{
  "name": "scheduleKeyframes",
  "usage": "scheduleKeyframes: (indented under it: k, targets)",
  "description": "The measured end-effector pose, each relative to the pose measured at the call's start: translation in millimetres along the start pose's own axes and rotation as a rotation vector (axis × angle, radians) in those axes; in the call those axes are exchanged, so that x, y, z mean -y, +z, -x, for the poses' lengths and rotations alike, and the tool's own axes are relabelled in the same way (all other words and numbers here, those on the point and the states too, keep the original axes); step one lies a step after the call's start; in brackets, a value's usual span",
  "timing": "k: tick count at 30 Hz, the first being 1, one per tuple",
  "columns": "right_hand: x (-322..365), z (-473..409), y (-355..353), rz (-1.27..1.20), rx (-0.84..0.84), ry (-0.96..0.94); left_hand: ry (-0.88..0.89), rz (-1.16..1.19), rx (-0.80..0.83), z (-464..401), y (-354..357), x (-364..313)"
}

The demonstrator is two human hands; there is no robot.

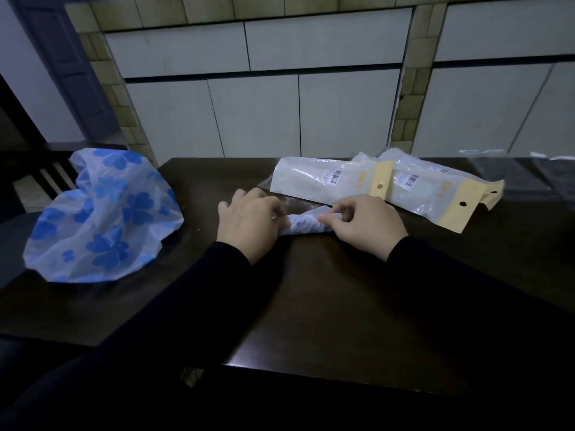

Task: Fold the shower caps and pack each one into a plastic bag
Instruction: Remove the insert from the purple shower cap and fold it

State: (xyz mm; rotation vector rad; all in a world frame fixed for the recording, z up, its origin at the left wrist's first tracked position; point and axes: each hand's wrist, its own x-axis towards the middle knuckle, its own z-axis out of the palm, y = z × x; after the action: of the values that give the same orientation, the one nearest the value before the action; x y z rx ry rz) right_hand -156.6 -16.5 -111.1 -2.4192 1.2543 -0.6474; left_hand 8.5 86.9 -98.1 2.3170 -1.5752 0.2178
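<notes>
**While both hands work one cap: table stock**

While I watch from the head view, the left hand (245,220) and right hand (362,223) pinch the folded shower cap (303,227) at table centre, pressing it flat to hold its creases. Packed bags (329,181) lie at 1 o'clock, out of the way. An unfolded cap (104,213) waits at 9 o'clock.

Barcode stickers (333,176) sit on 2 packed plastic bags (314,181), their print too small to read.
</notes>
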Motion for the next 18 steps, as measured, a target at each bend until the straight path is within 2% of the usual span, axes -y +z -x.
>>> scheduleKeyframes:
  k: [5,11,14,16,18]
  targets:
    - [1.1,4.0,3.2,0.052,-0.112,-0.039,0.159,-0.09,-0.023,5.7,4.5,2.0]
    - [4.9,7.0,4.2,0.227,-0.123,-0.031,0.05,-0.065,-0.035,10.5,6.4,-7.2]
    - [5.5,12.4,7.1,0.306,-0.226,-0.106,0.0,-0.032,-0.027,5.1,6.9,-12.3]
    - [5.7,14.3,5.5,0.342,-0.279,-0.182,0.062,-0.023,-0.087,2.8,8.2,-18.0]
    - [6.6,14.3,3.4,0.44,-0.216,-0.213,0.163,0.03,-0.098,2.5,11.7,-20.2]
